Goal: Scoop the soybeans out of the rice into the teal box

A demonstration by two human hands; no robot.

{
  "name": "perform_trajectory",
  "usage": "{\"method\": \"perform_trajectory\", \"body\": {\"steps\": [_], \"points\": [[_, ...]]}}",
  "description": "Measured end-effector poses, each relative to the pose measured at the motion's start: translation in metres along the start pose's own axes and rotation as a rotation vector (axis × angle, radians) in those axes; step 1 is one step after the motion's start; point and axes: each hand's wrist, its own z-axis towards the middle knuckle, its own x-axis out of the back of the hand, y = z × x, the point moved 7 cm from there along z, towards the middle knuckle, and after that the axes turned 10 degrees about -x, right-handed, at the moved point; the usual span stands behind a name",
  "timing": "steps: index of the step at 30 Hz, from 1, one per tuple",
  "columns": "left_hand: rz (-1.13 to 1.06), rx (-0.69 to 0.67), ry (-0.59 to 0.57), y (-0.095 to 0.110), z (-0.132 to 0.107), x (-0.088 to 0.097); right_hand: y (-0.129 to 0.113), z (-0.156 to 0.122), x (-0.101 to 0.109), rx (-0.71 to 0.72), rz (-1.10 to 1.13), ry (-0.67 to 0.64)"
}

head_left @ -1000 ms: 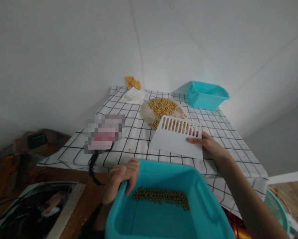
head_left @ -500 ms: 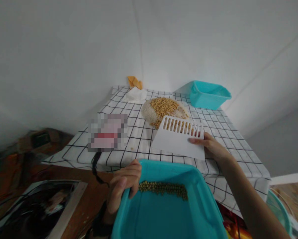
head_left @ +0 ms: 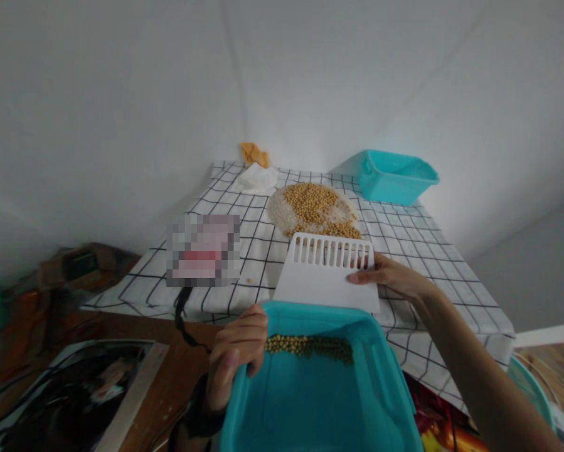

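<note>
My left hand point(head_left: 239, 351) is closed round the left rim of a teal plastic bin point(head_left: 305, 402), held against the table's front edge. Yellowish and greenish beans point(head_left: 310, 346) lie along the bin's far inner side. With thumb on top, my right hand point(head_left: 380, 274) grips the right end of a white slotted plastic scraper point(head_left: 326, 285). The scraper slants down toward the bin's far rim. Just beyond its slots spreads a pile of yellow beans point(head_left: 312, 204) over a bed of pale grains point(head_left: 282, 210) on the table.
A checked cloth point(head_left: 432, 270) covers the table. At the back right stands another teal bin point(head_left: 397, 179). White tissue point(head_left: 257, 179) and an orange cloth point(head_left: 254, 155) lie at the back left. A blurred pinkish item point(head_left: 204, 251) with a black strap rests at the front left.
My right hand has drawn the scraper toward me and slightly left, nearer the bin's rim. More yellow beans show on the near side of the pile. My left hand keeps its hold.
</note>
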Motion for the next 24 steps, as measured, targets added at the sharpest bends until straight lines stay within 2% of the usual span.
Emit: {"method": "perform_trajectory", "body": {"steps": [5,9,14,20,24], "points": [[-0.036,0.025,0.040,-0.003,-0.001,0.002,-0.004,0.005,-0.001,-0.014,0.009,-0.046],[-0.075,0.041,0.057,-0.005,-0.001,0.002,0.000,0.006,-0.001,-0.049,0.126,-0.084],[-0.078,0.044,0.074,-0.003,0.001,0.001,-0.002,-0.002,0.006,0.000,0.154,0.071],[-0.101,0.046,0.111,-0.001,0.005,0.001,0.010,-0.022,0.024,-0.023,0.194,0.214],[-0.087,0.020,0.107,0.001,0.010,0.000,0.001,-0.012,0.020,0.016,0.091,0.254]]}}
